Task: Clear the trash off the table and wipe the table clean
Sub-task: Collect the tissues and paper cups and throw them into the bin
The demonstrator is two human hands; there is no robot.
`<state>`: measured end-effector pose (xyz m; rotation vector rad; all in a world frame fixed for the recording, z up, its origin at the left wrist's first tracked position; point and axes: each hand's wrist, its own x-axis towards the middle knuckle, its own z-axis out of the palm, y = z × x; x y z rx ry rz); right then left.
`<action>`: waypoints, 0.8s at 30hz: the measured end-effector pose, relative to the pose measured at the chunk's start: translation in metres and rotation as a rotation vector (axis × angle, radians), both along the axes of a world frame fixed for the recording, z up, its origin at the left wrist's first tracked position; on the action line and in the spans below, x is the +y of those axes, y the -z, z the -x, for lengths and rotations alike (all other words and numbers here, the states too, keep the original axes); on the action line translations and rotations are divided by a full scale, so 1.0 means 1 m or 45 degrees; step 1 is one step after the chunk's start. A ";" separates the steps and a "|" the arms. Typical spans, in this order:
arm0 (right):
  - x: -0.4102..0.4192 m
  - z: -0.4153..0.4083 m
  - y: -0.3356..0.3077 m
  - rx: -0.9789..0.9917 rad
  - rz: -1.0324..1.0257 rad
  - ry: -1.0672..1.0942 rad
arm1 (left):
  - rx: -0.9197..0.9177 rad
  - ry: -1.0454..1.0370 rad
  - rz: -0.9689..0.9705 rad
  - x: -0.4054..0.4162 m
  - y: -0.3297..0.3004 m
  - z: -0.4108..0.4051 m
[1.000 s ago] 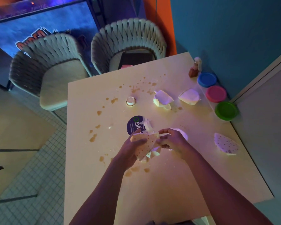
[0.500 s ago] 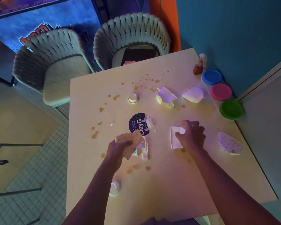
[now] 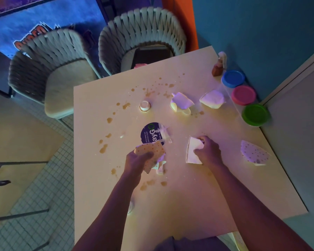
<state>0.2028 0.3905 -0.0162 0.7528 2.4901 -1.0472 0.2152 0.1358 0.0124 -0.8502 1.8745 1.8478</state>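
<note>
Gathering trash, wiping not yet begun. Left hand (image 3: pixel 137 163) fingers curled round dotted paper (image 3: pixel 150 152); right hand (image 3: pixel 208 151) pinching white napkin (image 3: pixel 193 151) on bench (image 3: pixel 198 205). Next: collect scraps at 12 and 3 o'clock, then wipe brown stains (image 3: pixel 103 148).

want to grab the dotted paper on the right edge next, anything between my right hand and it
Nothing visible. The right hand grips a white napkin; bare table lies between it and the dotted paper near the right edge.
</note>
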 end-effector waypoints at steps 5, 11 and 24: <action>0.020 -0.008 -0.011 0.036 0.068 0.100 | 0.003 0.111 -0.045 0.028 0.001 0.002; 0.066 -0.026 -0.021 0.080 0.139 0.364 | 0.022 0.291 -0.101 0.080 0.003 0.008; 0.160 -0.071 -0.016 0.244 0.260 1.054 | 0.077 0.548 -0.173 0.179 -0.006 0.013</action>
